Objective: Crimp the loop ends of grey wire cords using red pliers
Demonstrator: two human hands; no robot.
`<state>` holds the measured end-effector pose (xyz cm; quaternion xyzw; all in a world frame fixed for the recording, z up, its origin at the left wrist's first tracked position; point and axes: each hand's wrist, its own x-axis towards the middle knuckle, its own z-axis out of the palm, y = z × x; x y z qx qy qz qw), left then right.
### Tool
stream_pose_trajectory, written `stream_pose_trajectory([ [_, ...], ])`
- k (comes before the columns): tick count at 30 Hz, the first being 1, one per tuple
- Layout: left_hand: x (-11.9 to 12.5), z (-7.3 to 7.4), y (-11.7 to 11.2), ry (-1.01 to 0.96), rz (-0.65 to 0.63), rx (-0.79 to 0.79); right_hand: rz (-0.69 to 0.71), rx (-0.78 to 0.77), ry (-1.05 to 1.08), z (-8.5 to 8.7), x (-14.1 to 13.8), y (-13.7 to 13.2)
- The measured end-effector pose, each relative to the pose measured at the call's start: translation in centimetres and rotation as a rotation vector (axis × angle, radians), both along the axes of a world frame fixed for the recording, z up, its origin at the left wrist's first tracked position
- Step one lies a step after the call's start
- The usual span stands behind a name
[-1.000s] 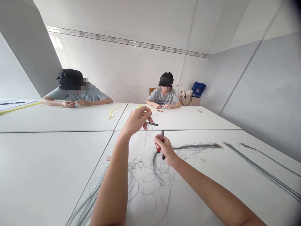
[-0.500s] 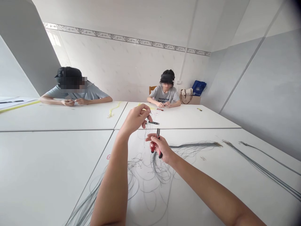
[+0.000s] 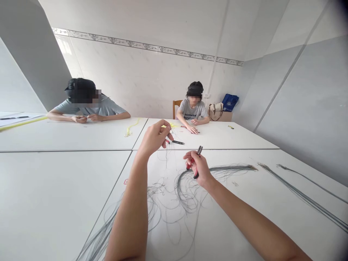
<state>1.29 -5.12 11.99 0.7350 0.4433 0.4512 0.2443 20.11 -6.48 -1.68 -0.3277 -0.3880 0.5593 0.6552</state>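
My left hand (image 3: 157, 137) is raised over the middle of the table, thumb and fingers pinched together. Thin grey strands (image 3: 166, 157), like fine wire, hang below its fingertips. Just beyond that hand lies a pair of dark-bladed snips (image 3: 178, 142) with a bit of red at the handle, partly hidden by my fingers. My right hand (image 3: 201, 168) is closed around red-and-black handled pliers (image 3: 200, 150), their jaws pointing up and away from me. Under and behind the right hand curves a loose grey bundle of strands (image 3: 179, 186), its far end reaching right.
More grey bundles lie at right (image 3: 296, 194) and at lower left (image 3: 99, 232). Two people sit across the table, one with a hand (image 3: 193, 129) on the tabletop. Yellow strands (image 3: 127, 131) and a small yellow-black tool (image 3: 231, 127) rest on the far tables.
My right hand has moved right with the pliers, away from my left hand, which stays nearly in place. The person opposite has stretched one hand forward onto the table.
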Motion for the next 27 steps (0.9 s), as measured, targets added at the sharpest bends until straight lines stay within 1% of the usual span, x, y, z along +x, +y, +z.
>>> stream_pose_trajectory([
  [8, 0.0, -0.1, 0.2, 0.094, 0.101, 0.014, -0.200, 0.108, 0.057, 2.8, 6.4, -0.5],
  [12, 0.0, -0.1, 0.3, 0.077, 0.115, 0.034, -0.265, 0.126, 0.022, 3.5, 8.8, -0.9],
  [18, -0.4, -0.2, 0.7, -0.073, 0.151, 0.030, -0.317, 0.162, -0.016, 3.3, 10.8, -1.2],
  [22, -1.2, -0.3, 1.1, -0.214, 0.193, 0.066, -0.376, 0.172, -0.052, 3.6, 12.2, -1.0],
  [24, -1.6, -0.3, 1.5, -0.293, 0.210, 0.075, -0.415, 0.159, -0.093, 3.9, 12.9, -1.0],
  [27, -2.1, -0.5, 2.1, -0.388, 0.223, 0.078, -0.454, 0.130, -0.212, 4.1, 13.7, -1.1],
])
